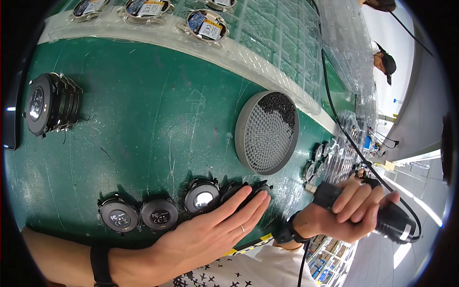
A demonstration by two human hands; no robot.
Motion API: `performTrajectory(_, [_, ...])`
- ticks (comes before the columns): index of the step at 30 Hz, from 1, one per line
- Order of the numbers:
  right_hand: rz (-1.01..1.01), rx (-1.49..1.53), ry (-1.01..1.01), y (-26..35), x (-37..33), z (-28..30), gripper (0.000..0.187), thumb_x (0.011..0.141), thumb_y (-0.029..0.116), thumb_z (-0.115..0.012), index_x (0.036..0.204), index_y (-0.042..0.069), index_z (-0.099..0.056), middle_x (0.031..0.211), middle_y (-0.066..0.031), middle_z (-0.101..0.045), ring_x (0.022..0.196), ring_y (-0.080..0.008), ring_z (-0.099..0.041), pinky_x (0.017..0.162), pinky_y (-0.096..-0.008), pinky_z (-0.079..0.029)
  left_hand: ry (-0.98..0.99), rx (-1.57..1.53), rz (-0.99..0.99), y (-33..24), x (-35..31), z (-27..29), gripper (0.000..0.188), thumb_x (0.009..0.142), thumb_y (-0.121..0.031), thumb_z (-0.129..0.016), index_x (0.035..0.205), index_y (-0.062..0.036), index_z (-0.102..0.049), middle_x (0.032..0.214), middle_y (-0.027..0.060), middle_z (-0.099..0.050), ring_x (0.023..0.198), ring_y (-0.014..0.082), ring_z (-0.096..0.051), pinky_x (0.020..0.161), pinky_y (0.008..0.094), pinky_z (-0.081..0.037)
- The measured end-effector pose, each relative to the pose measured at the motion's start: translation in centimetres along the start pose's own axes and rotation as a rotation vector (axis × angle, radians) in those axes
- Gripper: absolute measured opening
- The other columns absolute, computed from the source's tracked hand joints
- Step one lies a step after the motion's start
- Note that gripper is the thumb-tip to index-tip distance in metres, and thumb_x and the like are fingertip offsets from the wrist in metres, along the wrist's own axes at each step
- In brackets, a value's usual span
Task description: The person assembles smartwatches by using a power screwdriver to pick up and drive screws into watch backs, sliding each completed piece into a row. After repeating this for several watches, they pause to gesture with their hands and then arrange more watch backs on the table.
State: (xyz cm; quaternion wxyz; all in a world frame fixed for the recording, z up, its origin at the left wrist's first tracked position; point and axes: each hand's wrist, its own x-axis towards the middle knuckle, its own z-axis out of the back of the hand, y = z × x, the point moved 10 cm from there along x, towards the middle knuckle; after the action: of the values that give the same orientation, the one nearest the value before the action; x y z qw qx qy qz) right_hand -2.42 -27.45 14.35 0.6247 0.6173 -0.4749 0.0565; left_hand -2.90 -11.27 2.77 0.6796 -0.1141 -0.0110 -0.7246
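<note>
A row of round black watch cases lies back side up along the near edge of the green table, among them a watch case [202, 197] with a shiny centre. My left hand [210, 229] stretches flat over the right end of this row, fingers extended and touching the cases there, partly hiding them. To the right, my right hand [351, 210] is wrapped round a black corded electric screwdriver [396, 223], held above the table's edge. The screwdriver's tip cannot be made out. Beyond my left fingers stands a round grey dimpled tray [243, 129] with small dark screws heaped at its far side.
A stack of watch cases [40, 105] stands at the far left. Clear plastic trays [272, 33] line the back, with open watch cases [206, 26] showing batteries. A black cable [334, 112] hangs across the right side. Another person [384, 62] is farther off.
</note>
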Motion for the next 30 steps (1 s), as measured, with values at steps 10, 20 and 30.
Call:
performTrajectory(10, [0.004, -0.005, 0.35, -0.9, -2.4, -3.5, 0.052, 0.09, -0.002, -0.056, 0.136, 0.004, -0.032, 0.073, -0.0092, -0.055, 0.043, -0.0153, -0.055, 0.033, -0.0279, -0.052, -0.005, 0.028, 0.006, -0.1, 0.0, -0.4, 0.06, 0.098, -0.035, -0.043, 0.147, -0.0013, -0.049, 0.155, 0.0085, -0.046, 0.15, 0.0274, -0.034, 0.126, 0.0496, -0.026])
performTrajectory(20, [-0.039, -0.034, 0.367, -1.4, -2.6, -3.8, 0.049, 0.093, 0.003, -0.057, 0.136, 0.006, -0.034, 0.069, -0.0065, -0.053, 0.042, -0.0148, -0.053, 0.041, -0.0312, -0.05, 0.01, 0.042, -0.013, 0.1, 0.0, -0.2, 0.062, 0.096, -0.034, -0.044, 0.148, -0.0008, -0.049, 0.155, 0.009, -0.046, 0.15, 0.0269, -0.034, 0.126, 0.0491, -0.026])
performTrajectory(30, [-0.106, -0.062, 0.452, -2.4, -2.8, -4.8, 0.041, 0.098, 0.009, -0.055, 0.135, 0.005, -0.038, 0.066, -0.0013, -0.049, 0.046, -0.0125, -0.053, 0.056, -0.0334, -0.048, 0.033, 0.061, -0.045, -0.1, 0.0, -0.5, 0.062, 0.097, -0.035, -0.043, 0.148, -0.0008, -0.049, 0.155, 0.0092, -0.047, 0.15, 0.0261, -0.035, 0.126, 0.0488, -0.026])
